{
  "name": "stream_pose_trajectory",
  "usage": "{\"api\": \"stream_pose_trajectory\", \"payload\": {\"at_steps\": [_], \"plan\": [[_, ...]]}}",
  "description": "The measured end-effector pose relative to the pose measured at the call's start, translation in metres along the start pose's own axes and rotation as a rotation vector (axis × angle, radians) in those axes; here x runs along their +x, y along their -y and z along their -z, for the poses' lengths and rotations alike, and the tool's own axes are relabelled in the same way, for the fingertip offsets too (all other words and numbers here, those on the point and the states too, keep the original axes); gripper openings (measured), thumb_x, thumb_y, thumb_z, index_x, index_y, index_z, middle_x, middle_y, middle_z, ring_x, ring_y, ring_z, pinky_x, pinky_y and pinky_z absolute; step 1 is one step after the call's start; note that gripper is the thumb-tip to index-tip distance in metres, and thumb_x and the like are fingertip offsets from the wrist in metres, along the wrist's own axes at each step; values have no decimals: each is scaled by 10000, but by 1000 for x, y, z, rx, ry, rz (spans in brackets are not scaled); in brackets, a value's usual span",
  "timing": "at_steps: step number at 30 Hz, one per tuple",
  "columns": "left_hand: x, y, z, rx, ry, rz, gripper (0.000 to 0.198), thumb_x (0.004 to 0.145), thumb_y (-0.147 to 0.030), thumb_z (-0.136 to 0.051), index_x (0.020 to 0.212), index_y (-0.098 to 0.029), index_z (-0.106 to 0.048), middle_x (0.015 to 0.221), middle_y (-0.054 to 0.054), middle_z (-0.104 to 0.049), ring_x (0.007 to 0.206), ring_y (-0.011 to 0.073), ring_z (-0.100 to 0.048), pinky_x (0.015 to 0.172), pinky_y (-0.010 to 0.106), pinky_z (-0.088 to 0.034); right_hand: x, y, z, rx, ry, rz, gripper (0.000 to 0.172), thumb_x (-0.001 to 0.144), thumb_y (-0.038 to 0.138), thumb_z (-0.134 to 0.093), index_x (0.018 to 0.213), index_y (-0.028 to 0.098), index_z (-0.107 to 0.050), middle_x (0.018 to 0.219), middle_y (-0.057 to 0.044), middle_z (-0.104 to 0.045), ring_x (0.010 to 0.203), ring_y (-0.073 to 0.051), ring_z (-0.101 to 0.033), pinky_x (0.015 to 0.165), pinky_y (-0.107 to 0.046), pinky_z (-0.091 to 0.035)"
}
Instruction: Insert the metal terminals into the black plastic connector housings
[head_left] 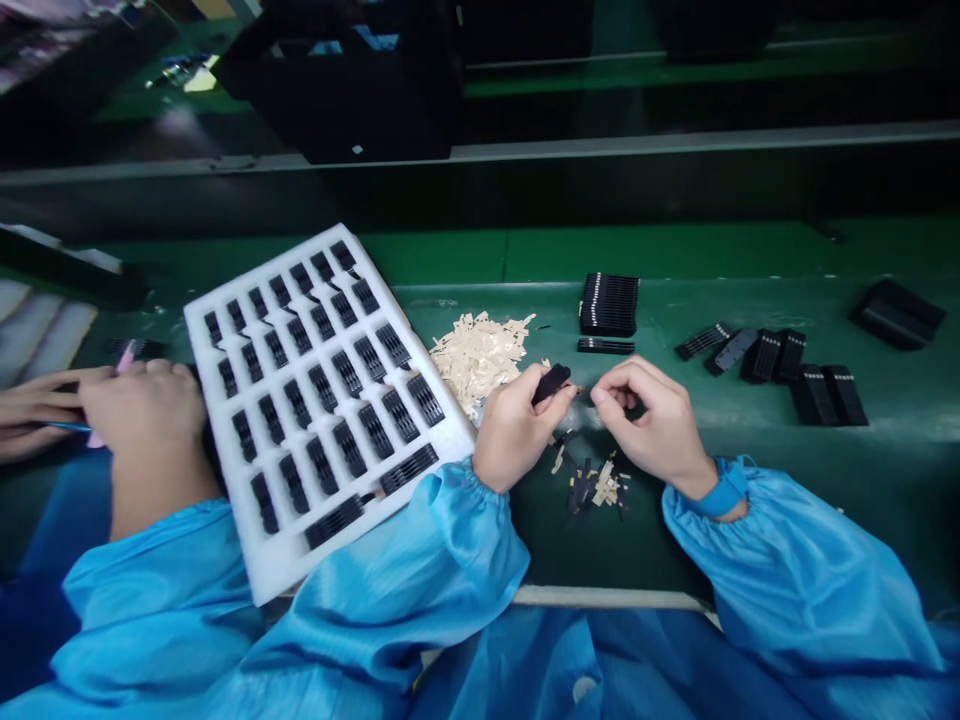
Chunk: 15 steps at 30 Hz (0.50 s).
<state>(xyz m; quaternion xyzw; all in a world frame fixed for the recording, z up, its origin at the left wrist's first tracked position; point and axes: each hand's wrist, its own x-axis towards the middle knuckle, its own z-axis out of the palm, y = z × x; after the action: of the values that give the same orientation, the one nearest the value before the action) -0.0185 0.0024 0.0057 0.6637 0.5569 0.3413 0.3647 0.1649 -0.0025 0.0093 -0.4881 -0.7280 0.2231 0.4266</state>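
Note:
My left hand (517,425) is closed around a small black flat part (551,382), held just above the green table. My right hand (652,420) is pinched at the tip of that part, fingers pressed together on something too small to make out. Below my hands lies a little scatter of black and beige scraps (596,485). A white foam tray (225,330) with several rows of black parts in its slots lies to the left, partly under my left sleeve.
A pile of beige strips (480,350) sits behind my left hand. Stacks of black parts (609,303) and more loose black parts (772,360) lie at the right. A co-worker's hands (112,410) in blue sleeves work at the left edge.

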Motion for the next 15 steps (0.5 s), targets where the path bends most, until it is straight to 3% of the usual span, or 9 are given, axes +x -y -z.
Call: {"api": "stream_pose_trajectory", "payload": {"at_steps": [4, 11, 13, 15], "plan": [[-1, 2, -2, 40, 18, -92, 91, 927, -308, -630, 925, -220, -651, 808, -3, -713, 753, 146, -673, 692, 249, -478, 0, -1, 0, 26, 120, -45, 79, 934, 157, -588, 904, 198, -648, 786, -8, -571, 684, -137, -522, 632, -289, -430], [-2, 4, -4, 76, 73, -208, 107, 954, -284, -601, 992, -212, -671, 908, 20, -726, 818, 145, -665, 761, 259, -482, 1, -8, -2, 33, 113, -120, 103, 864, 119, -611, 801, 196, -636, 686, 20, -531, 610, -123, -488, 581, -273, -396], [0, 3, -1, 8, 6, -113, 122, 957, -305, -593, 971, -206, -664, 893, 19, -710, 809, 143, -653, 750, 258, -482, 1, -12, -2, 82, 38, -222, 85, 869, 143, -609, 809, 199, -629, 719, 9, -570, 616, -128, -502, 576, -272, -404], [5, 3, 3, -74, -186, 27, 171, 977, -347, -553, 979, -200, -642, 851, 23, -679, 783, 147, -632, 724, 265, -482, 2, -16, -3, 124, -72, -329, 67, 902, 202, -602, 843, 200, -634, 755, -7, -605, 624, -136, -518, 572, -275, -415]]}}
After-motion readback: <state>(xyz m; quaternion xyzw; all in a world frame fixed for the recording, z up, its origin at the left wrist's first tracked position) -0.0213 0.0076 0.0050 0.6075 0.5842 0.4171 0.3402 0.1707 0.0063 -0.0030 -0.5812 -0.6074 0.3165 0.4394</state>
